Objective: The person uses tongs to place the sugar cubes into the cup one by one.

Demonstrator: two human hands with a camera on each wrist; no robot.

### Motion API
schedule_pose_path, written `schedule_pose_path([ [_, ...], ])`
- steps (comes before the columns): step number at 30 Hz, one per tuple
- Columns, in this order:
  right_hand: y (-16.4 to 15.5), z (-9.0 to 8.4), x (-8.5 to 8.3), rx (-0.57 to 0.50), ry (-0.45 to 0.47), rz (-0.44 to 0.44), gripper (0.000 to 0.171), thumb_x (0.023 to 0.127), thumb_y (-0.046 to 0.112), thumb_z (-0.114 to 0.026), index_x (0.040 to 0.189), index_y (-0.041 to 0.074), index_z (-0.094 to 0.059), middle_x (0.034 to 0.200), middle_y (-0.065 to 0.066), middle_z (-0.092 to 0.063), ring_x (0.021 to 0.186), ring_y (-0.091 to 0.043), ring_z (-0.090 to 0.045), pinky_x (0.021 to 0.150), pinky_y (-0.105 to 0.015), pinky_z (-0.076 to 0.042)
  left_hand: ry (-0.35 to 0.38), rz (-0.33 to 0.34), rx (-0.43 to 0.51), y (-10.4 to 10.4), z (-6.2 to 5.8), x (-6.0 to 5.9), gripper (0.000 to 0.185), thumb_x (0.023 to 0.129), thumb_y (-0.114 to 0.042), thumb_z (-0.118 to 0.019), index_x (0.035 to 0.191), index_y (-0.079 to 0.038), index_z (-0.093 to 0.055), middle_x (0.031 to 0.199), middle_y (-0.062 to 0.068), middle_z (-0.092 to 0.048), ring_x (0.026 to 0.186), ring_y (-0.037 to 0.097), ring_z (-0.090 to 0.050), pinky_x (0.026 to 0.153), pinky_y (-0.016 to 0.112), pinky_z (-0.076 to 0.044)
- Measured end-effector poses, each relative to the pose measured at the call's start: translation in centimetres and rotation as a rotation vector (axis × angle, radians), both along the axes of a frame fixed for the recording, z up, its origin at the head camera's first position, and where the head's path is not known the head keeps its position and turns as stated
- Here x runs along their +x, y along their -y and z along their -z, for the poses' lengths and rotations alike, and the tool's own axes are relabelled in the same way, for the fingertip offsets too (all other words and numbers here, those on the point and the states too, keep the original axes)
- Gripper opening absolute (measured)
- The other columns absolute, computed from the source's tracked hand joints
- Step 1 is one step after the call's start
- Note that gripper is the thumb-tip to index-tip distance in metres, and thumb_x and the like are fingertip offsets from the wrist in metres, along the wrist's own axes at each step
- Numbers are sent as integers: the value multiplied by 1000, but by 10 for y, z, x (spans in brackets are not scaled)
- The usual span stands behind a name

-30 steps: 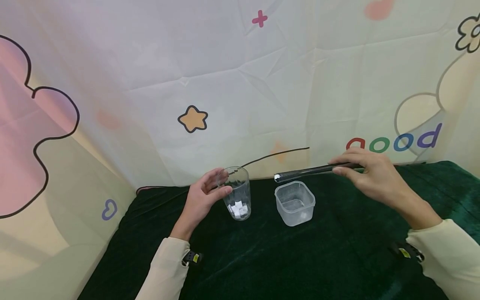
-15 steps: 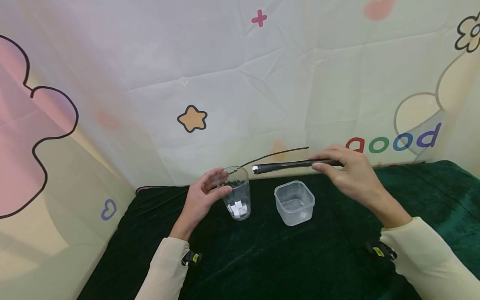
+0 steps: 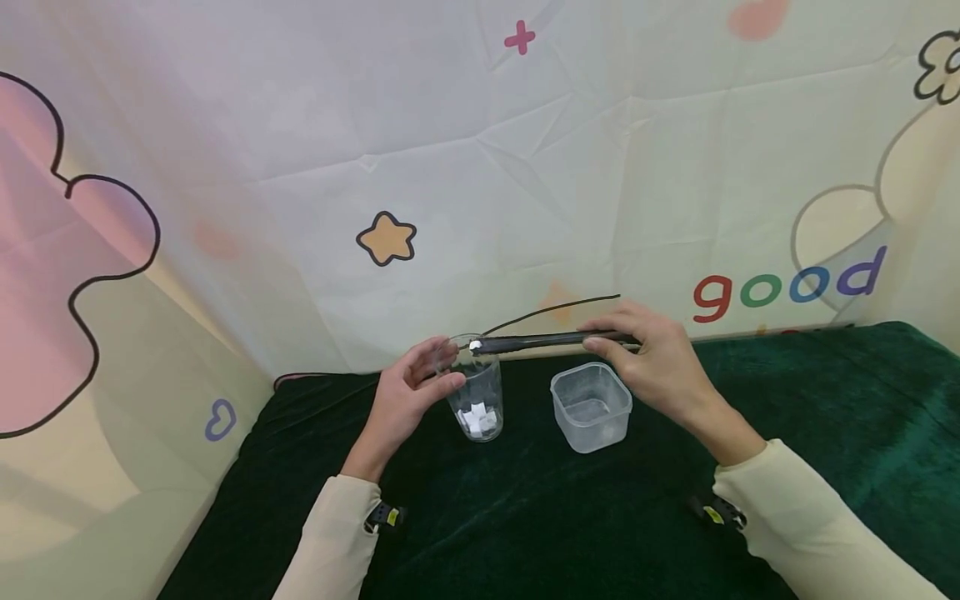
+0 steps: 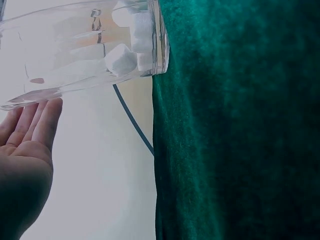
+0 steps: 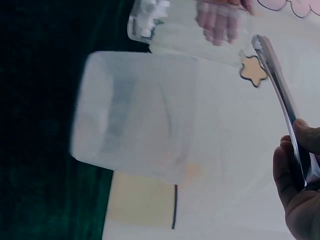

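Observation:
My left hand (image 3: 397,400) holds a clear drinking glass (image 3: 487,385) near its rim, thumb in front and fingers behind. The glass stands upright on the cloth. Several small white cubes (image 3: 478,418) lie at its bottom, seen closer in the left wrist view as white cubes (image 4: 121,60). My right hand (image 3: 663,362) grips metal tongs (image 3: 536,341), held nearly level. Their tips pinch a white cube (image 3: 476,345) at the glass's mouth. In the right wrist view, thumb and fingers squeeze the tongs (image 5: 280,80) with the arms close together.
A square clear plastic container (image 3: 591,435) stands right of the glass, below the tongs, with no cubes visible inside. Dark green velvet cloth (image 3: 540,525) covers the table. Behind its back edge hangs a printed pale backdrop (image 3: 465,208).
My right hand has carried the tongs and cube leftward, from above the plastic container to the glass's mouth. My left hand and the glass have stayed in place.

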State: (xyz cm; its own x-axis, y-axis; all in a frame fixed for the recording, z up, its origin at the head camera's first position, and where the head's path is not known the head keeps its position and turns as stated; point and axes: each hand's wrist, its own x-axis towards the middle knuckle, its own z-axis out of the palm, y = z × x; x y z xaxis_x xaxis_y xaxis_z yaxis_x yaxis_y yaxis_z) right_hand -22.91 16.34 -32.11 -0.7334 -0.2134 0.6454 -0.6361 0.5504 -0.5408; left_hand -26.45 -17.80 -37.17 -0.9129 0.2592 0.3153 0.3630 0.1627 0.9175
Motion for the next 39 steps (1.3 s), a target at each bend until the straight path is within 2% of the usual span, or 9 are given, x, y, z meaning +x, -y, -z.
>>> schedule_pose_path([
  [6,4,10,-4,3,-23,-3,20,93,-3,-79,111,6,-81,104,-5,-73,97,-23,-66,82,-43,-53,2,-17,-14,-1,0,2,60,101,-20,-75,156,-11,-51,151,6,-61,139,22,-57,112,47,-49],
  [15,7,14,-3,1,36,1,23,94,-2,-78,115,5,-80,107,-8,-72,101,-28,-66,92,-53,-54,2,-22,-25,0,1,1,60,101,-21,-75,155,-13,-51,151,6,-61,139,21,-57,113,47,-48],
  [26,7,12,-1,13,49,10,24,95,0,-78,118,4,-80,109,-10,-71,102,-30,-66,93,-55,-55,-5,-17,-27,0,0,0,61,101,-22,-76,156,-9,-50,151,6,-61,139,22,-57,113,46,-48],
  [39,1,6,3,8,70,13,23,97,2,-77,120,6,-79,110,-8,-71,100,-27,-64,91,-51,-53,-10,-12,-24,0,0,0,60,101,-20,-75,155,-12,-51,151,6,-61,139,22,-57,113,46,-48],
])
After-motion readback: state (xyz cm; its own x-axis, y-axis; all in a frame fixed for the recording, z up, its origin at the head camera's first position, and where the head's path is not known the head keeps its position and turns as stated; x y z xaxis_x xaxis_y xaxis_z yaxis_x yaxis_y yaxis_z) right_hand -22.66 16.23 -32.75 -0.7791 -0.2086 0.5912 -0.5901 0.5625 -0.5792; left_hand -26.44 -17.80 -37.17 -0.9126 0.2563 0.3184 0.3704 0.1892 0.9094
